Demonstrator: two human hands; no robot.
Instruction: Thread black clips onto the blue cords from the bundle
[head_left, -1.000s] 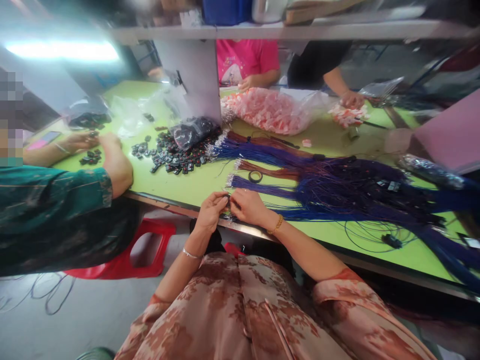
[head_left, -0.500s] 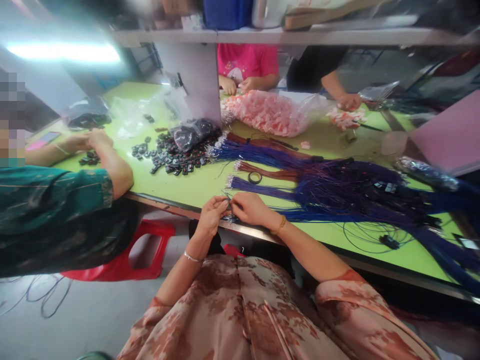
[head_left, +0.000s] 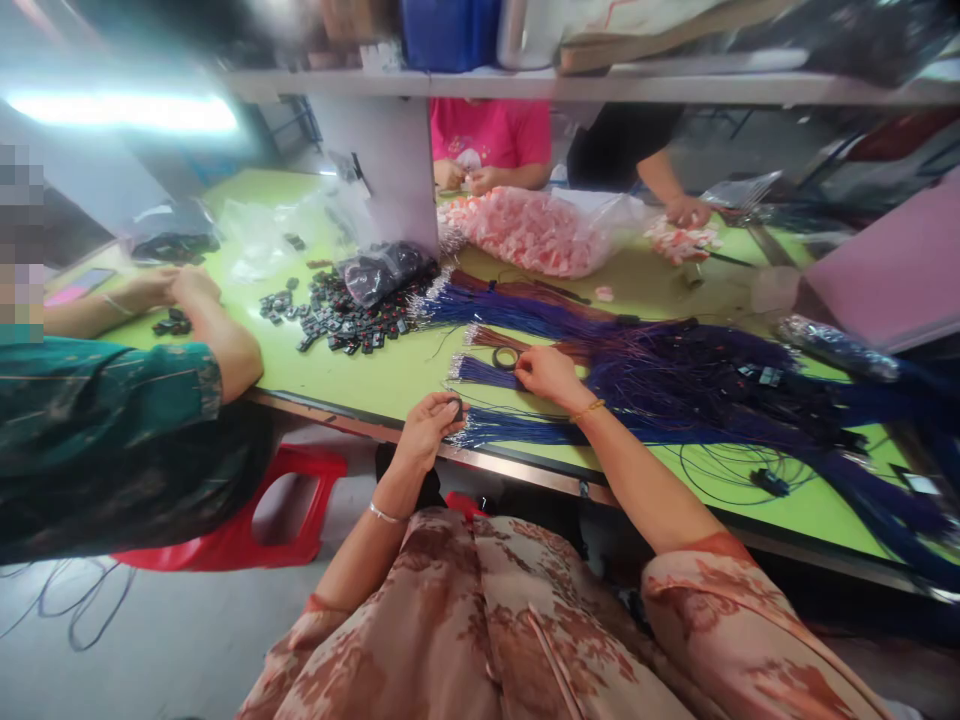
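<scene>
My left hand point(head_left: 429, 432) is at the table's front edge, thumb and fingers pinched on a small black connector housing point(head_left: 456, 408). Just right of it lie the silver-tipped ends of a blue wire bundle point(head_left: 517, 428). Farther in, my right hand point(head_left: 551, 376) hangs over the wires with its fingertips drawn together. They are at the right edge of a black ring point(head_left: 505, 357), between a brown wire bundle point(head_left: 486, 336) and a second blue wire bundle point(head_left: 474, 369). Whatever those fingertips grip is too small or hidden to name.
A pile of black housings point(head_left: 345, 312) lies left of the wires, by a bag of dark parts point(head_left: 390, 272). Pink pieces in a clear bag point(head_left: 525, 230) are behind. A co-worker's arm point(head_left: 225, 330) rests at left; two people work opposite. A shelf point(head_left: 480, 86) crosses above.
My right hand has left my left hand and moved away and rightward to the black ring and wires. My left hand stays in place, the black housing now plainly visible in it.
</scene>
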